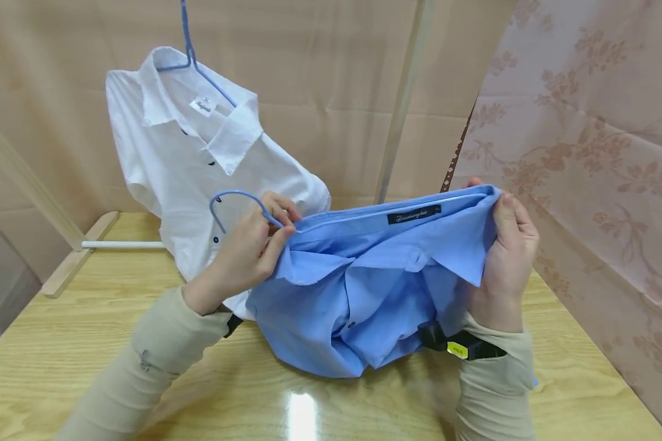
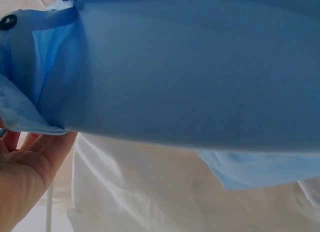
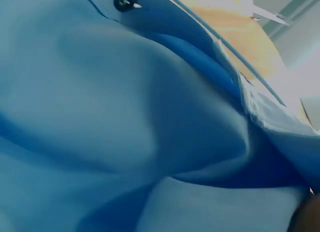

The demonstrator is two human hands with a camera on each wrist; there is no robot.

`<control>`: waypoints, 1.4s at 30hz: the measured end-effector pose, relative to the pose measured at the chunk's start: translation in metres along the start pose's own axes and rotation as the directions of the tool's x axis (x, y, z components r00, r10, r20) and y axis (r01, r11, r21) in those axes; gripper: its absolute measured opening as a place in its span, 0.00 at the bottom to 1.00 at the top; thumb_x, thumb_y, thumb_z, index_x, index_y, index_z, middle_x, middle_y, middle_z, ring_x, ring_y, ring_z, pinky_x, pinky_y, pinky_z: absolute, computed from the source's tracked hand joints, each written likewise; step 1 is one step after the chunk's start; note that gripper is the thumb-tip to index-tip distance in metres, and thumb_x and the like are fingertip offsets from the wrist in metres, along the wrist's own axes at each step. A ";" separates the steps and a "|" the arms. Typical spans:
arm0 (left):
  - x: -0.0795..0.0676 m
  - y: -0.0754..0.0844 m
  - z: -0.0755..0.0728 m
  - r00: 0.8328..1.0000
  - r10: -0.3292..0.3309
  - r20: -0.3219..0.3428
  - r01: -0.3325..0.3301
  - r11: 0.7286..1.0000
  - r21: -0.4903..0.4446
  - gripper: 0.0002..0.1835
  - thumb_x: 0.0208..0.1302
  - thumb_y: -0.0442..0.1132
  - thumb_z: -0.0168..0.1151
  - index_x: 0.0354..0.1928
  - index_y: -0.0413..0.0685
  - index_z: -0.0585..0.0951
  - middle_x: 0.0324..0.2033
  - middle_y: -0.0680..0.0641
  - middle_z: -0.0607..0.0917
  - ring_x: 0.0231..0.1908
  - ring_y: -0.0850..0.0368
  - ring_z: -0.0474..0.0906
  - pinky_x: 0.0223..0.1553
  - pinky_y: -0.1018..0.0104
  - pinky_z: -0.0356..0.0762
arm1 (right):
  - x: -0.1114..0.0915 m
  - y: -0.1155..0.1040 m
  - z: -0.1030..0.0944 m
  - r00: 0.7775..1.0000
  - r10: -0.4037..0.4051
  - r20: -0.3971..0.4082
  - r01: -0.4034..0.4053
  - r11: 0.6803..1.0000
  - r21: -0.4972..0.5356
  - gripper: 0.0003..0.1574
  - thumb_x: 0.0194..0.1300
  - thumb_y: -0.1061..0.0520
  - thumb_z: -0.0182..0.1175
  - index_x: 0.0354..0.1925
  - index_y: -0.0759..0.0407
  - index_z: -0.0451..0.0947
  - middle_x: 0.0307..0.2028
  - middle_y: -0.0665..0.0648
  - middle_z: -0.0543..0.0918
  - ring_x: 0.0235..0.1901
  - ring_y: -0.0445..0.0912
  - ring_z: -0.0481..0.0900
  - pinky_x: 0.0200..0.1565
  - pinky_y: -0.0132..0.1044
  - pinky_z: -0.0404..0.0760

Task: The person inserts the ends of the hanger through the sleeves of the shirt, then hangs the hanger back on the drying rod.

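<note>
A light blue button-up shirt (image 1: 331, 318) is held up above the table, its collar stretched between both hands and a black label (image 1: 414, 214) inside the neck. My left hand (image 1: 248, 245) pinches the collar's left end, where the hook of a blue hanger (image 1: 237, 192) sticks out by the fingers. The rest of that hanger is hidden. At the collar's right end, my right hand (image 1: 504, 263) grips the cloth, thumb in front. In the left wrist view, blue cloth (image 2: 190, 71) covers much of the picture; the right wrist view shows folds and a dark button (image 3: 125, 1).
A white shirt (image 1: 182, 159) hangs on another blue hanger (image 1: 186, 30) behind the left hand. A wooden stand (image 1: 79, 254) with a white bar (image 1: 122, 244) stands at the left on the wood-grain table (image 1: 243, 392). Beige curtain and flowered cloth (image 1: 596, 122) hang behind and at right.
</note>
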State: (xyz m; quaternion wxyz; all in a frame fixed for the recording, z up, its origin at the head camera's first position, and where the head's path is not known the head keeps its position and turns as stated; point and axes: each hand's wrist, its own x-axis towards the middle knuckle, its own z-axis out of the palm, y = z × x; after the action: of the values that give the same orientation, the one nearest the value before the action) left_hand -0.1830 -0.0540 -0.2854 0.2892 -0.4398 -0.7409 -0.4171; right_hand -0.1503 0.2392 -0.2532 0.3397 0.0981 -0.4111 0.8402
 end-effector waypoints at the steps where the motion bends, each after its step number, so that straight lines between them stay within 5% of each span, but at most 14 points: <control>1: -0.001 -0.001 0.000 1.000 -0.006 -0.001 0.006 1.000 -0.016 0.07 0.58 0.22 0.52 0.32 0.36 0.65 0.38 0.40 0.74 0.39 0.53 0.73 0.38 0.75 0.71 | -0.001 -0.002 0.000 1.000 -0.015 0.005 0.015 1.000 -0.025 0.23 0.57 0.58 0.61 0.43 0.77 0.75 0.39 0.66 0.82 0.41 0.54 0.81 0.44 0.36 0.79; 6: -0.004 -0.004 0.003 0.999 -0.030 -0.016 0.028 0.996 -0.088 0.04 0.61 0.26 0.52 0.33 0.35 0.67 0.40 0.40 0.75 0.40 0.53 0.73 0.37 0.76 0.71 | -0.002 -0.008 -0.003 0.981 -0.190 0.046 0.195 0.948 -0.252 0.14 0.57 0.62 0.61 0.38 0.74 0.80 0.31 0.59 0.84 0.30 0.45 0.80 0.35 0.29 0.76; 10: -0.005 -0.002 0.006 0.999 -0.046 -0.024 0.044 0.995 -0.088 0.06 0.66 0.34 0.50 0.37 0.37 0.67 0.44 0.43 0.78 0.37 0.57 0.75 0.34 0.75 0.71 | 0.000 -0.012 -0.007 0.949 -0.299 0.102 0.316 0.890 -0.330 0.10 0.55 0.66 0.61 0.34 0.76 0.80 0.27 0.56 0.84 0.26 0.43 0.78 0.33 0.28 0.74; 17: -0.002 0.007 0.015 0.988 -0.137 -0.064 0.126 0.980 -0.156 0.09 0.61 0.28 0.52 0.41 0.37 0.66 0.41 0.45 0.83 0.25 0.63 0.76 0.26 0.75 0.72 | -0.001 -0.028 -0.021 0.952 -0.187 0.242 0.265 0.898 -0.352 0.10 0.57 0.70 0.58 0.36 0.79 0.78 0.27 0.57 0.83 0.25 0.43 0.75 0.29 0.27 0.69; 20: -0.001 0.010 0.021 0.984 -0.156 -0.081 0.138 0.971 -0.194 0.11 0.61 0.26 0.51 0.42 0.35 0.62 0.38 0.43 0.84 0.20 0.64 0.72 0.22 0.76 0.68 | -0.003 -0.035 -0.023 0.957 -0.104 0.271 0.223 0.860 -0.458 0.09 0.60 0.67 0.56 0.36 0.75 0.79 0.27 0.55 0.82 0.27 0.42 0.73 0.32 0.27 0.68; 24: 0.003 0.016 0.030 0.987 -0.137 -0.081 0.118 0.972 -0.203 0.12 0.62 0.25 0.45 0.44 0.33 0.56 0.36 0.41 0.84 0.33 0.60 0.75 0.38 0.75 0.68 | -0.004 -0.037 -0.020 0.967 -0.072 0.246 0.201 0.810 -0.552 0.10 0.63 0.61 0.54 0.33 0.69 0.78 0.27 0.54 0.78 0.30 0.43 0.70 0.34 0.29 0.66; 27: 0.007 0.022 0.034 0.991 -0.104 -0.082 0.087 0.978 -0.190 0.13 0.60 0.24 0.44 0.44 0.32 0.54 0.34 0.41 0.84 0.44 0.53 0.73 0.51 0.70 0.63 | -0.004 -0.034 -0.016 0.973 -0.108 0.205 0.197 0.849 -0.490 0.11 0.64 0.61 0.53 0.31 0.69 0.76 0.28 0.55 0.76 0.31 0.44 0.70 0.35 0.29 0.66; 31: 0.011 0.032 0.037 0.996 -0.068 -0.055 0.057 0.982 -0.180 0.12 0.59 0.24 0.44 0.43 0.33 0.55 0.30 0.43 0.83 0.34 0.56 0.79 0.37 0.72 0.70 | -0.001 -0.028 -0.010 0.969 -0.213 0.126 0.240 0.930 -0.278 0.10 0.63 0.64 0.53 0.31 0.72 0.75 0.28 0.58 0.75 0.30 0.45 0.73 0.35 0.30 0.70; 35: 0.012 0.037 0.039 0.996 -0.082 -0.023 0.077 0.980 -0.184 0.10 0.59 0.24 0.44 0.41 0.36 0.58 0.28 0.44 0.83 0.26 0.60 0.80 0.22 0.74 0.70 | 0.000 -0.023 -0.006 0.950 -0.291 0.110 0.309 0.924 -0.224 0.09 0.61 0.65 0.55 0.29 0.73 0.75 0.26 0.58 0.76 0.28 0.46 0.72 0.32 0.30 0.70; 37: 0.012 0.039 0.040 0.994 -0.102 -0.029 0.094 0.976 -0.198 0.09 0.60 0.24 0.44 0.40 0.36 0.58 0.28 0.43 0.83 0.27 0.60 0.80 0.23 0.73 0.71 | -0.002 -0.022 -0.006 0.940 -0.297 0.167 0.339 0.871 -0.356 0.09 0.61 0.64 0.55 0.30 0.72 0.76 0.25 0.55 0.76 0.27 0.44 0.71 0.31 0.29 0.68; 38: 0.013 0.039 0.040 0.993 -0.109 -0.037 0.099 0.973 -0.207 0.09 0.60 0.24 0.44 0.40 0.36 0.59 0.28 0.43 0.83 0.28 0.59 0.80 0.25 0.73 0.73 | -0.004 -0.022 -0.006 0.933 -0.295 0.205 0.357 0.820 -0.448 0.10 0.62 0.63 0.55 0.30 0.72 0.76 0.25 0.53 0.77 0.26 0.42 0.71 0.30 0.29 0.67; 40: 0.013 0.040 0.040 0.992 -0.113 -0.048 0.101 0.974 -0.205 0.09 0.60 0.24 0.44 0.41 0.36 0.59 0.28 0.43 0.83 0.28 0.60 0.80 0.26 0.73 0.73 | -0.007 -0.021 -0.007 0.916 -0.280 0.286 0.400 0.664 -0.632 0.12 0.63 0.61 0.55 0.32 0.72 0.76 0.26 0.48 0.77 0.25 0.39 0.69 0.28 0.28 0.64; 42: 0.015 0.040 0.041 0.993 -0.104 -0.055 0.092 0.978 -0.188 0.09 0.60 0.24 0.45 0.40 0.36 0.59 0.28 0.44 0.83 0.28 0.60 0.80 0.26 0.73 0.73 | -0.010 -0.021 -0.007 0.893 -0.265 0.363 0.448 0.462 -0.765 0.13 0.64 0.58 0.54 0.33 0.70 0.76 0.26 0.47 0.77 0.24 0.35 0.68 0.27 0.26 0.62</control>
State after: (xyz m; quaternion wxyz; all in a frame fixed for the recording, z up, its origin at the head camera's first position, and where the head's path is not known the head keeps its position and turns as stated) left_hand -0.1563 -0.0020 -0.2791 0.2500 -0.4138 -0.7101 -0.5119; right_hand -0.1281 0.2483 -0.2489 0.4719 0.0896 -0.7599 0.4380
